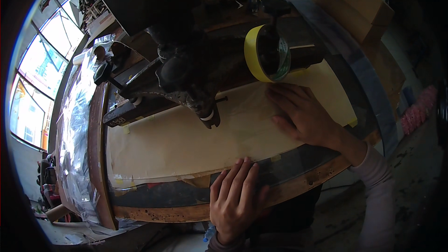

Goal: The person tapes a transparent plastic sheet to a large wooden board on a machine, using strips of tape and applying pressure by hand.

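Bright window [31, 112] far left, brown cardboard box [350, 2] upper right

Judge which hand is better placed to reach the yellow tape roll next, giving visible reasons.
Probably the right hand: it lies on the pale sheet, appearing just below the yellow tape roll. The left hand looks farther off, at the sheet's near edge.
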`<state>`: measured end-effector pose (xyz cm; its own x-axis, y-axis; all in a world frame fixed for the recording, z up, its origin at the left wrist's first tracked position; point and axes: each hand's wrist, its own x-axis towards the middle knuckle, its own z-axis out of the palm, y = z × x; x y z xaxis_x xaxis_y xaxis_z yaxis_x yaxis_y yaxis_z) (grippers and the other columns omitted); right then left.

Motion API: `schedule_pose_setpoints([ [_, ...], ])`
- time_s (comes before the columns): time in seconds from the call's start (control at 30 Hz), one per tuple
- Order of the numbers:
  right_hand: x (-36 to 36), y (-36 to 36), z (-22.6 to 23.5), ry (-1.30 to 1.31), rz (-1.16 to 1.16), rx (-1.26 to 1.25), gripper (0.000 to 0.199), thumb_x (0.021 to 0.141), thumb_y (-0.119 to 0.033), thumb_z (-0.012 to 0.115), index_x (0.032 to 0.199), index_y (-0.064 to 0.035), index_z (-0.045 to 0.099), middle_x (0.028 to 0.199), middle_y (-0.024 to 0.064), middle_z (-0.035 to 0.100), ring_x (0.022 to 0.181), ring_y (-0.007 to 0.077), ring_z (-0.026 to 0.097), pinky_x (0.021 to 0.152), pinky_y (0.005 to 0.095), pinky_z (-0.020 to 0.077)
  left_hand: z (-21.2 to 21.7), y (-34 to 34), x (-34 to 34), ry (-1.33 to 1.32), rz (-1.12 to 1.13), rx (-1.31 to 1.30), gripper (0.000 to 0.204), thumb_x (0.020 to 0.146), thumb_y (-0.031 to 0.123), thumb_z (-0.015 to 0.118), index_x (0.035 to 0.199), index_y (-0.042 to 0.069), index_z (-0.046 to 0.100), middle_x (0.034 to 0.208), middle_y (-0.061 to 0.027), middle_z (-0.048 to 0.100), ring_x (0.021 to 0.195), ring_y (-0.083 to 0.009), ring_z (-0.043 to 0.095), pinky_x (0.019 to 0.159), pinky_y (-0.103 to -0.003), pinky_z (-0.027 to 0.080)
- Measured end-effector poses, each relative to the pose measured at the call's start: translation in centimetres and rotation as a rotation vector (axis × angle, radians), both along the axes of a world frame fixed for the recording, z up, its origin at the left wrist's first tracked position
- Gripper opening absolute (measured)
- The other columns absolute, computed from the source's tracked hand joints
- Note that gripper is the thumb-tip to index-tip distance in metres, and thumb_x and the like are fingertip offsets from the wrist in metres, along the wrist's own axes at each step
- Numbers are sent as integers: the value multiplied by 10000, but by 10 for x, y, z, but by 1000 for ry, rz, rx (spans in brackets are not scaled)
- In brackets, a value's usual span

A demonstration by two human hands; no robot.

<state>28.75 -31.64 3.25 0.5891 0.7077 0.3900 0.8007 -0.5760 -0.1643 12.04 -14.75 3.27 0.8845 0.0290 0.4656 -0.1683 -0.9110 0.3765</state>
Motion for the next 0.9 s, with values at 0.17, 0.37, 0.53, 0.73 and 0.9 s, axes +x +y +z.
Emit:
schedule_pose_setpoints([
  [0.17, 1, 0, 0, 14, -1, 8, 489, 876, -261, 563, 1269, 20, 489, 1312, 162, 496, 1250, 286, 425, 1034, 429, 326, 0, 0, 0, 3, 3, 0, 323, 851, 320, 606, 1046, 70, 663, 1104, -85, 669, 1082, -247, 621, 934, -393, 443],
  [0.37, 3, -1, -1, 17, 6, 0, 494, 895, -272, 537, 1290, 16, 473, 1323, 159, 488, 1253, 289, 421, 1035, 435, 322, 0, -1, 1, -2, 0, 0, 322, 859, 323, 600, 1041, 66, 665, 1101, -87, 670, 1081, -247, 621, 934, -393, 444],
  [0.53, 3, -1, 1, 24, 14, -9, 502, 898, -273, 532, 1301, 17, 462, 1321, 160, 488, 1256, 291, 416, 1038, 435, 315, 0, -1, 0, -4, 2, 4, 325, 866, 330, 595, 1040, 64, 665, 1097, -87, 671, 1078, -247, 622, 932, -394, 446],
  [0.73, 3, 0, 3, 45, 22, -12, 504, 893, -272, 538, 1294, 24, 468, 1314, 164, 497, 1255, 289, 419, 1037, 429, 319, 0, 0, 1, -4, 3, 1, 321, 862, 326, 601, 1036, 64, 666, 1089, -85, 674, 1072, -245, 626, 929, -394, 450],
  [0.9, 0, -2, 6, 48, 27, -2, 497, 886, -269, 545, 1266, 47, 491, 1301, 175, 511, 1253, 288, 430, 1032, 426, 331, 1, -1, 1, -10, 2, -5, 322, 851, 320, 614, 1035, 61, 666, 1084, -83, 675, 1069, -243, 627, 927, -392, 452],
])
